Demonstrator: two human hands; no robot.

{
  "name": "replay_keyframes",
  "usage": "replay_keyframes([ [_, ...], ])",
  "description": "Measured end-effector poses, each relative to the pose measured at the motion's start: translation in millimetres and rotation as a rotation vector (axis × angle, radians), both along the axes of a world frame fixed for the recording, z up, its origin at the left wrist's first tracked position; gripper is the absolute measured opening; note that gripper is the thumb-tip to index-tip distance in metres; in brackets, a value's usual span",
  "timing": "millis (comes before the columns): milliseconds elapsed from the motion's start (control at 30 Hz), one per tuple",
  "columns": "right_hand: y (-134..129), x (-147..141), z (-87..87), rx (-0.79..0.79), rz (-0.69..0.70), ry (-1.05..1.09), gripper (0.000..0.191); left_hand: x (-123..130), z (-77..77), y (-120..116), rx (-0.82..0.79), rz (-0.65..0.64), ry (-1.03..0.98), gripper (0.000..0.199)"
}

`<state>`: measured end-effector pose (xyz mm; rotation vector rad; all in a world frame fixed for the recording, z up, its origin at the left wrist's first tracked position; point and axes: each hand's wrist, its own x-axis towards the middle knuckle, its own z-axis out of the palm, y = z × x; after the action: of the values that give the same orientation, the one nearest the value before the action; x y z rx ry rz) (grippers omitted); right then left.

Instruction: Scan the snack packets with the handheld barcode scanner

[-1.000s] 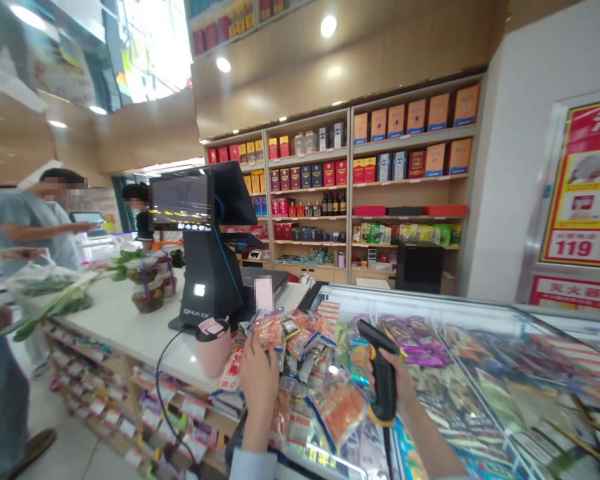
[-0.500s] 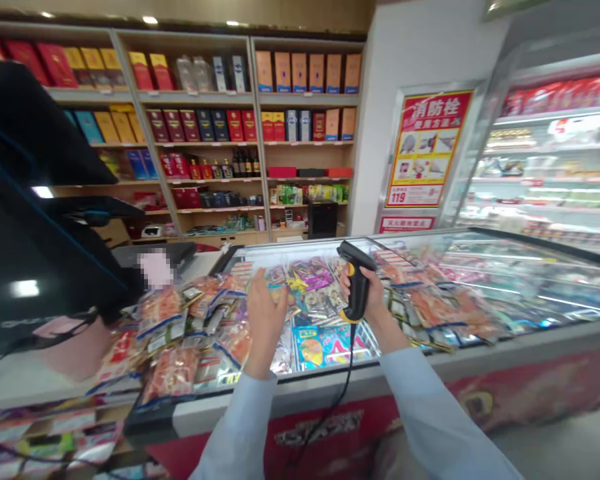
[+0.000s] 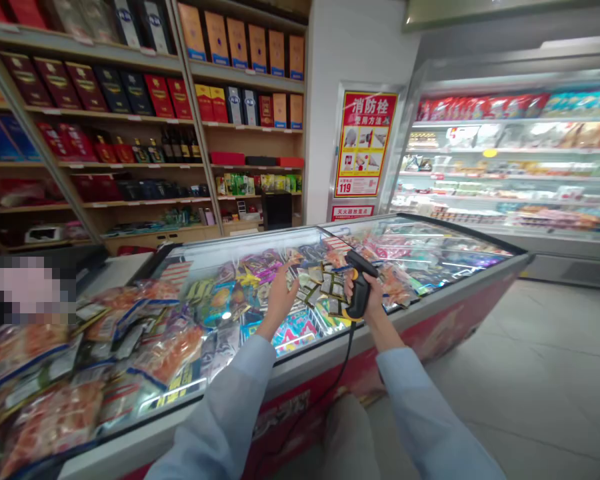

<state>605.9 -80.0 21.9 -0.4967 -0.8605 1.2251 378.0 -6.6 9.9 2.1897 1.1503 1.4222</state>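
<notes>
My right hand (image 3: 373, 299) is wrapped round the grip of a black and yellow barcode scanner (image 3: 360, 285), its head tilted up to the left and its cord hanging down over the freezer's front. Held above the chest freezer (image 3: 325, 353), my left hand (image 3: 281, 297) is empty with the fingers apart. Just right of that hand, small dark-edged packets (image 3: 333, 283) lie on the glass, partly behind the scanner. Colourful packages (image 3: 220, 297) show inside the freezer under the glass. On the left, clear packs of reddish food (image 3: 60, 413) are heaped on the freezer top.
Wooden shelves (image 3: 145, 120) with boxes and bottles line the back wall. A red and yellow poster (image 3: 365, 143) hangs on the wall beside them. At the right stands a lit refrigerated display (image 3: 505, 160), with tiled floor (image 3: 520, 360) before it.
My view has swung right, bringing more floor and the refrigerated display into sight. The monitor at the left has left the view. My right hand still grips the scanner; my left stays open.
</notes>
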Motion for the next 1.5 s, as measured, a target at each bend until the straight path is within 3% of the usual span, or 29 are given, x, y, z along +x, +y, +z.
replay_keyframes([
  [300,3,17,-43.5,-0.105,-0.058,0.006,0.028,17,-43.2,17,-0.124,0.06,0.216,0.056],
  [567,2,12,-53.7,-0.126,-0.07,0.012,0.03,24,-58.9,12,-0.139,0.236,0.444,0.078],
  [967,6,15,-59.0,-0.129,-0.062,0.01,0.029,28,-44.7,4,-0.227,0.256,0.569,0.05],
  [1133,5,14,-56.9,-0.147,-0.059,-0.004,0.029,24,-40.2,4,-0.272,0.237,0.556,0.05],
  [1267,4,11,-49.1,-0.141,-0.058,-0.014,0.027,19,-32.9,4,-0.342,0.179,0.507,0.054],
  [1500,11,-5,-24.1,-0.046,-0.041,0.01,0.025,4,-10.4,-4,-0.364,0.056,0.515,0.04],
])
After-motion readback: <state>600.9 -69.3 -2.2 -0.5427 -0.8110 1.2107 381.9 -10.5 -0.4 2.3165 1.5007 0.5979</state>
